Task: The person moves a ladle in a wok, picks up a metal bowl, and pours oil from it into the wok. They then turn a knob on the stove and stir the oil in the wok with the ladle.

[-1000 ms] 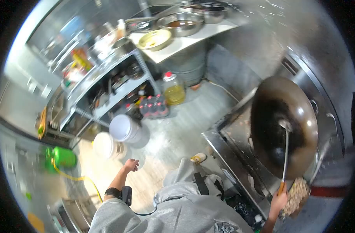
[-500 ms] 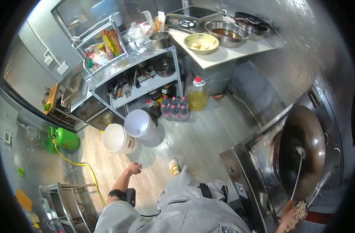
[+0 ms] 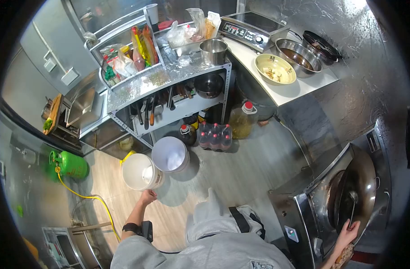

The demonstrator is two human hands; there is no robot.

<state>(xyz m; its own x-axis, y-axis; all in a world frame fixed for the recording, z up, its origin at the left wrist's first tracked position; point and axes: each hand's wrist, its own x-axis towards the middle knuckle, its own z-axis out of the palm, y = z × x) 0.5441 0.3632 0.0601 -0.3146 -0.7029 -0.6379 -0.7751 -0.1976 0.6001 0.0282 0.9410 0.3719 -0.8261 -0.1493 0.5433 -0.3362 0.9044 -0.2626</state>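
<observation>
My right hand (image 3: 347, 234) is at the lower right, fingers closed around the handle of a ladle (image 3: 353, 205). The ladle's bowl rests inside a large dark wok (image 3: 368, 179) tilted on the stove (image 3: 305, 219). Just below that hand lies a heap of pale brown chopped food (image 3: 344, 257), partly hidden by my forearm. My left hand (image 3: 148, 196) hangs low with its fingers curled in and holds nothing. Nearest to it in this view is a white bucket (image 3: 137, 172) on the floor, with a second bucket (image 3: 170, 154) beside it.
Ahead stands a metal shelf (image 3: 169, 119) with utensils and a steel pot (image 3: 213, 52). A side table (image 3: 276, 92) holds a yellow bowl (image 3: 275, 69) and an induction cooker (image 3: 252, 28). An oil jug (image 3: 242, 121), bottles (image 3: 215, 136), and a green gas cylinder (image 3: 69, 164) with yellow hose stand on the floor.
My view has shifted, bringing the shelf and table closer. My right hand has moved forward and up toward the wok with the ladle. My left hand now appears nearer the white bucket.
</observation>
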